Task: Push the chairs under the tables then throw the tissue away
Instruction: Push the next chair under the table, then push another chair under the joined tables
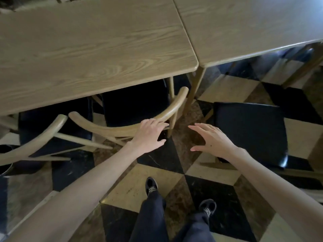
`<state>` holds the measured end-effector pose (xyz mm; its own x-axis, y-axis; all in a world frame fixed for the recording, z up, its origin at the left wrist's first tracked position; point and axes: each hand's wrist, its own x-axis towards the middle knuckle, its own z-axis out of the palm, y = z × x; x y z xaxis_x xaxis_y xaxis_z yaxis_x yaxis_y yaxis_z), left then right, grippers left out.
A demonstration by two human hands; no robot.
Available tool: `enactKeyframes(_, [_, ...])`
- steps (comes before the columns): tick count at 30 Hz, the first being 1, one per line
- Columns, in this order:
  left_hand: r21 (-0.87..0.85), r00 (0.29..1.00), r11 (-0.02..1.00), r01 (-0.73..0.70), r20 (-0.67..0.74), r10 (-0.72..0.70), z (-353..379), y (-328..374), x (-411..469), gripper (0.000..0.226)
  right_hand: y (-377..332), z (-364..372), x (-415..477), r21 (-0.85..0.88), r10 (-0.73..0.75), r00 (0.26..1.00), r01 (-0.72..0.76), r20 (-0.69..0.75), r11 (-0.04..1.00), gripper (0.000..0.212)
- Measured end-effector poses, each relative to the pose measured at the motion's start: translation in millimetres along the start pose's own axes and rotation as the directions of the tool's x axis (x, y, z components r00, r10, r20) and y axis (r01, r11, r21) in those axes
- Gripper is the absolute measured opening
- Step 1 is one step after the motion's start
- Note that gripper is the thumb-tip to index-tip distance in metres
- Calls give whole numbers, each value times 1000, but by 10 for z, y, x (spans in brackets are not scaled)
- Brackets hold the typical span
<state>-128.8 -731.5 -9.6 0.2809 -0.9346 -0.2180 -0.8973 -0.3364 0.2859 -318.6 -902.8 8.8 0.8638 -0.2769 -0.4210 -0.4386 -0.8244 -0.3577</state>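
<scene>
Left hand [150, 135] rests fingers spread on middle chair's [129, 123] curved backrest, no clamp. Right hand [211, 138] open, empty, hovering near right chair [250, 130], not touching.

Two pale wood tables: the left table [83, 49] shows bold swirling grain under a smooth, satin finish, and the right table [244, 27] looks the same, with a soft sheen along its rounded edge. The chairs have curved backrests of smooth light wood [125, 126] and black padded seats, likely leather or vinyl; the right seat [248, 130] is slightly glossy. The floor [139, 187] is polished stone-like tiles in black, cream and mottled brown, scuffed.
</scene>
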Motion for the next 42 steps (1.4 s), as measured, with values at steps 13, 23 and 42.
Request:
enactKeyframes(13, [-73,883,925,-374,278,379,907,3218,744,56,2402,437,-2882,130,421,900,-407,-112,904,71])
enactKeyframes(23, [-20,829,929,-369,444,339,1392,4150,950,49,3272,619,-3413,193,367,908,-330,-201,924,31])
enactKeyframes(42, [-62,926,972,-225,297,233,983,3989,2557,43,4530,-541,-2017,54,190,973,-184,-132,981,31])
